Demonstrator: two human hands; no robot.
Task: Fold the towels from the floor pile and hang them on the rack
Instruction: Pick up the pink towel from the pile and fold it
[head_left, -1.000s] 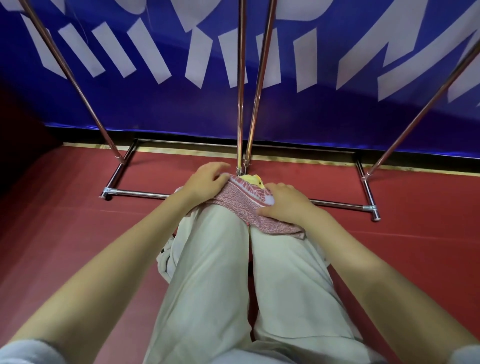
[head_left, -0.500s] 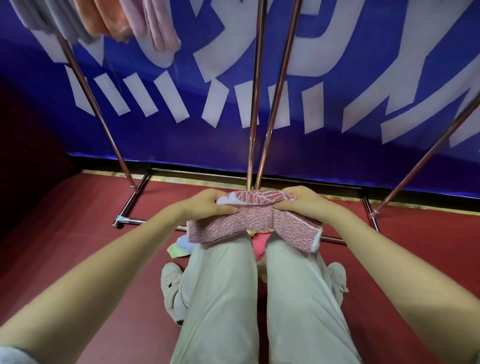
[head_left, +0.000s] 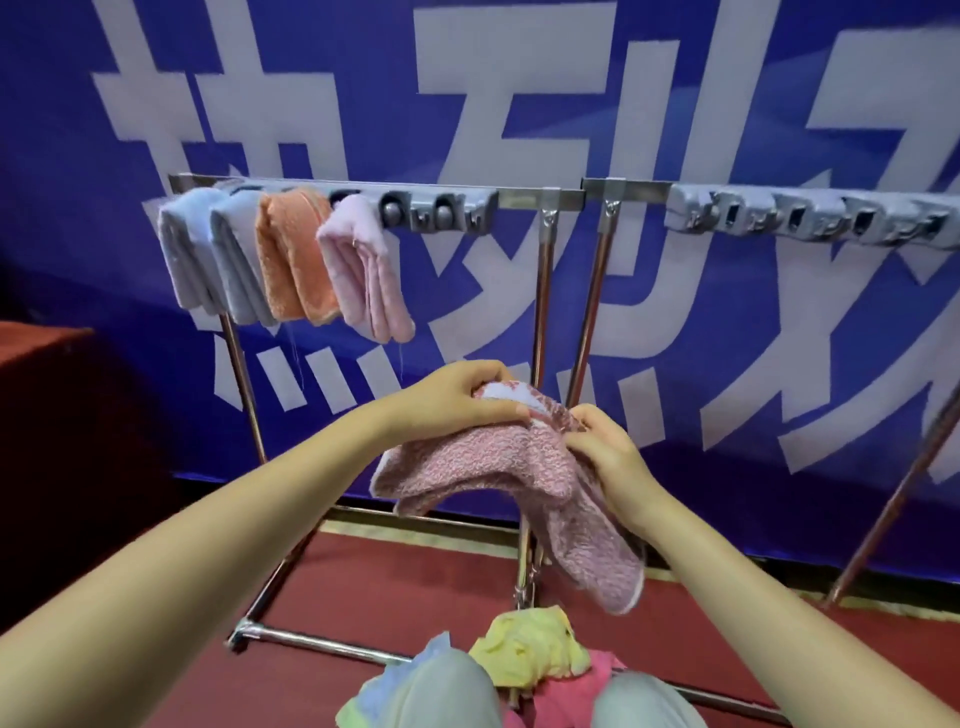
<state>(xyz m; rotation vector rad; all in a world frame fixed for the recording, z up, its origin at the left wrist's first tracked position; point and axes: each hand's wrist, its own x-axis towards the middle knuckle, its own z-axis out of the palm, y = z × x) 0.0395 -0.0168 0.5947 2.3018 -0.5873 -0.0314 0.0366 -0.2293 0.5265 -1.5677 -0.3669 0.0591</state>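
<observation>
Both hands, left and right, gripping folded pink towel, below rack, free clips right of hung towels

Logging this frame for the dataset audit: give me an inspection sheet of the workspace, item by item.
Surface: dark red floor; the rack's chrome base bar rests on it.
Job's things: folded pink-and-white patterned towel held in the air; chrome rack with grey clip strip carrying two pale blue, one orange and one light pink folded towel; pile of yellow, pink and blue towels on the floor by the knees.
Clutter: nothing seen.
Grippers: left hand and right hand both grip the patterned towel's upper edge.
Cables: nothing seen.
Surroundings: blue banner with large white characters behind; second grey clip strip to the right holds nothing.
</observation>
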